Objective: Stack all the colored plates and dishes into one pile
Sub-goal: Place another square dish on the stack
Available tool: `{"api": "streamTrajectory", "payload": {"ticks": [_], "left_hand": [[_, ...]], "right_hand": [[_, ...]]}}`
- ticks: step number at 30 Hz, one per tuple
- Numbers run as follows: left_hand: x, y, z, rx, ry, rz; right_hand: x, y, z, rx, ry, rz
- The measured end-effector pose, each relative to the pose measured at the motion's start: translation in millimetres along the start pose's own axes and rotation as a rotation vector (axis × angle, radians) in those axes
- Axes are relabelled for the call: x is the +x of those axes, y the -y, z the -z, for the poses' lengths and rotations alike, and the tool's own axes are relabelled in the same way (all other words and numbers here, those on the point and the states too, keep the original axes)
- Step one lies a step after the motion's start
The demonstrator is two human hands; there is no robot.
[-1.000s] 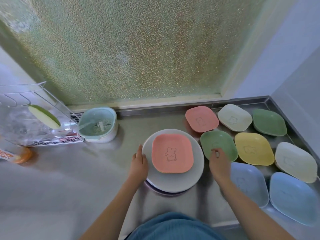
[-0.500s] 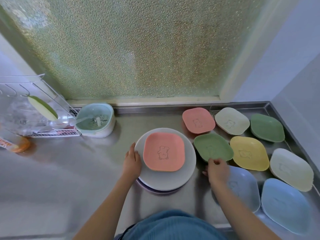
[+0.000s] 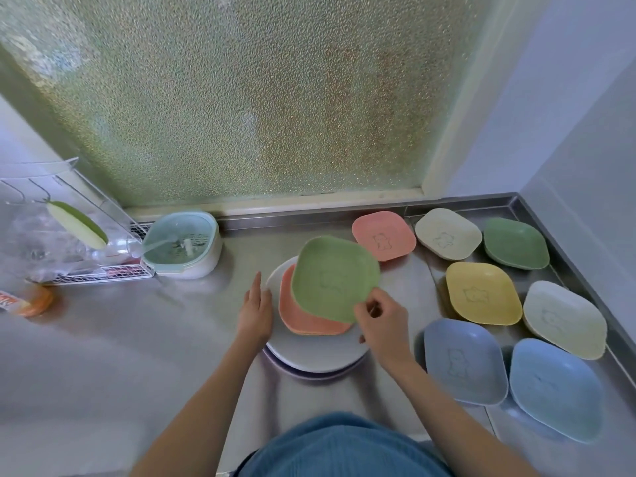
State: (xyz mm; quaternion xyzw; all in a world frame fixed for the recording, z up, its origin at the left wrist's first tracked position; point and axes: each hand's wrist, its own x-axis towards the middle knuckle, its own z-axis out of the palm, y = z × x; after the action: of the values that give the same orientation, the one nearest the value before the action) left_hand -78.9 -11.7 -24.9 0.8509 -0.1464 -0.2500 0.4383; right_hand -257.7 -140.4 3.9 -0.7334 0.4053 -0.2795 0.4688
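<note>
My right hand (image 3: 382, 321) pinches the near edge of a light green dish (image 3: 335, 277) and holds it tilted over the pile. The pile is a pink dish (image 3: 299, 320) on a large white round plate (image 3: 309, 356), with a purple plate's rim (image 3: 309, 375) showing beneath. My left hand (image 3: 255, 309) rests flat against the pile's left edge. To the right lie single dishes: pink (image 3: 383, 235), cream (image 3: 447, 234), dark green (image 3: 516, 242), yellow (image 3: 483, 292), cream (image 3: 564, 318), two blue (image 3: 464, 361) (image 3: 555, 387).
A steel counter (image 3: 137, 339) runs under a frosted window. At the back left stand a mint strainer basket (image 3: 182, 244) and a wire dish rack (image 3: 69, 235). An orange container (image 3: 31, 301) sits at the left edge. Walls close the right corner.
My right hand has lifted the light green dish from its spot beside the pile and carried it left over the pink dish. My left hand stays at the pile's edge.
</note>
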Motion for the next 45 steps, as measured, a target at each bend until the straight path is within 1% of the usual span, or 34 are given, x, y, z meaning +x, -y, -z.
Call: {"api": "streamTrajectory", "payload": {"ticks": [3, 6, 9, 12, 13, 17, 18, 20, 21, 23, 25, 27, 29, 30, 33, 34, 36, 40, 43, 45], "left_hand": [[4.6, -20.0, 0.6, -0.112, -0.048, -0.058], [6.4, -37.2, -8.3, -0.142, -0.014, -0.107], [6.4, -42.1, -20.0, 0.034, 0.053, -0.161], [6.0, -33.3, -24.1, 0.263, 0.035, -0.277], [5.4, -29.6, -24.8, 0.298, 0.033, -0.304], [0.6, -28.1, -24.7, 0.274, 0.006, -0.317], [-0.3, -28.6, -24.4, 0.286, -0.004, -0.324], [-0.5, -28.6, -23.7, 0.335, -0.013, -0.344], [-0.3, -28.6, -23.2, 0.358, -0.011, -0.347], [-0.3, -28.8, -23.0, 0.381, -0.006, -0.332], [-1.6, -29.6, -23.7, 0.380, -0.005, -0.311], [-2.8, -30.2, -24.1, 0.375, -0.003, -0.302], [-3.4, -30.2, -23.5, 0.376, 0.004, -0.303], [-3.6, -30.1, -23.0, 0.379, 0.010, -0.303], [-3.8, -30.7, -22.1, 0.387, 0.024, -0.300], [-4.1, -31.0, -22.1, 0.387, 0.027, -0.299], [-4.9, -31.4, -21.6, 0.385, 0.029, -0.299], [-5.3, -32.0, -20.2, 0.390, 0.037, -0.305], [-4.9, -32.3, -18.9, 0.376, 0.040, -0.305], [-4.3, -33.1, -18.3, 0.351, 0.039, -0.303]], "right_hand": [[-6.0, -2.5, -8.4, -0.138, 0.099, 0.095], [-4.8, -3.8, -12.2, -0.202, 0.104, 0.090], [1.0, -4.2, -11.9, -0.260, 0.137, 0.074], [2.0, -6.9, -11.0, -0.282, 0.172, 0.028], [1.7, -7.6, -10.9, -0.286, 0.172, 0.018], [-0.4, -7.4, -10.5, -0.281, 0.153, 0.011], [-2.0, -9.1, -9.0, -0.293, 0.124, 0.025], [-5.9, -16.5, -1.0, -0.323, -0.013, 0.032], [-7.9, -22.1, 5.2, -0.337, -0.108, 0.008], [-12.3, -34.2, 19.1, -0.383, -0.264, -0.107], [-17.4, -46.2, 30.7, -0.499, -0.347, -0.262], [-23.7, -55.3, 37.6, -0.710, -0.331, -0.379], [-32.7, -62.2, 40.2, -0.855, -0.233, -0.476], [-36.9, -67.8, 41.1, -0.867, -0.188, -0.506], [-44.3, -77.1, 43.1, -0.779, -0.161, -0.617], [-45.3, -77.7, 43.9, -0.795, -0.146, -0.609], [-46.6, -75.6, 44.9, -0.816, -0.130, -0.531], [-50.1, -59.4, 39.1, -0.722, -0.235, -0.324], [-44.4, -41.9, 28.0, -0.680, -0.240, -0.169], [-38.2, -29.2, 20.6, -0.636, -0.240, -0.022]]}}
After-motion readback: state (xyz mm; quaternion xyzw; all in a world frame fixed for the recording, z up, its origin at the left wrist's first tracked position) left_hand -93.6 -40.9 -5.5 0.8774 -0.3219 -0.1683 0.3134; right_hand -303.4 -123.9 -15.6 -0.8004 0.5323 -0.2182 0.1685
